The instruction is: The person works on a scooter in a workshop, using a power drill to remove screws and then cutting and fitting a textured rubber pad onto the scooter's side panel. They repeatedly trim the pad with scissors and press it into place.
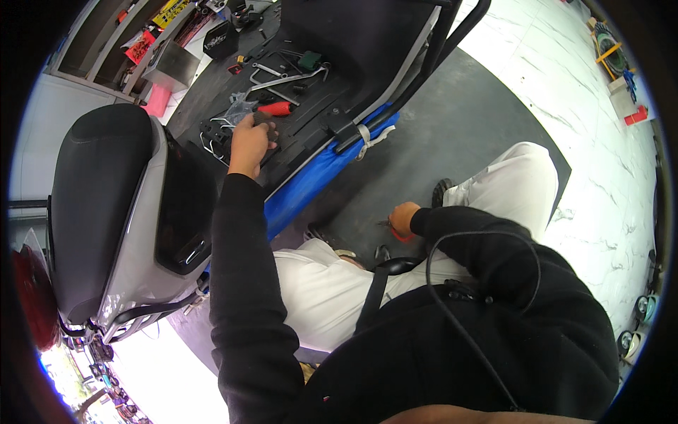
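My left hand (250, 147) reaches over the scooter's dark footboard (321, 131). Its fingers are curled round something dark that I cannot make out. Right by those fingers lie a red-handled tool (275, 109), a clear plastic bag (241, 108) and a black part with bent metal wires (215, 134). Several wrenches (286, 79) and a small dark green box (309, 61) are spread further forward. Low beside my knee, my right hand (405, 218) is closed on a small red-handled tool (404, 238); its dark tip points left, and its exact kind is hidden.
The scooter's black seat (99, 205) rises at the left. A black front panel with a tube frame (441, 49) stands ahead, and blue sheeting (300, 205) runs along the footboard's side. Shelves (106, 49) with a metal box (173, 65) are at the far left.
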`<action>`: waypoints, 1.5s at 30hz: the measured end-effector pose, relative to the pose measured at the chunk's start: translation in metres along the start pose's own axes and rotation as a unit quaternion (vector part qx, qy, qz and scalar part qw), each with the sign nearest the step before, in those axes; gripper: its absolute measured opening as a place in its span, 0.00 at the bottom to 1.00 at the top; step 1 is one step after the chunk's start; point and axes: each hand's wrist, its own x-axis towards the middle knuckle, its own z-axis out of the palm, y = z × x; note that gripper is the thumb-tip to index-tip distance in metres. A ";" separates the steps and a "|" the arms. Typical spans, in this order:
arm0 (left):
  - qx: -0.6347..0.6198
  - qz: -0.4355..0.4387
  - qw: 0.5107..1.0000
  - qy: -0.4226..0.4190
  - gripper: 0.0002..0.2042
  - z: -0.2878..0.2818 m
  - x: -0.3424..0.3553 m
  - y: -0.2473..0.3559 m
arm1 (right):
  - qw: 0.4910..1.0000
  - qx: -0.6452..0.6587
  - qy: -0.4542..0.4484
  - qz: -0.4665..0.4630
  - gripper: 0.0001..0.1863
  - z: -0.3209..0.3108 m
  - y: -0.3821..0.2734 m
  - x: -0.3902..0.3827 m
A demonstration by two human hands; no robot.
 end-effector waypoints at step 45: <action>-0.295 0.022 0.945 -0.140 0.05 0.126 -0.004 0.241 | 0.557 0.292 0.740 -0.240 0.07 -0.291 0.052 -0.206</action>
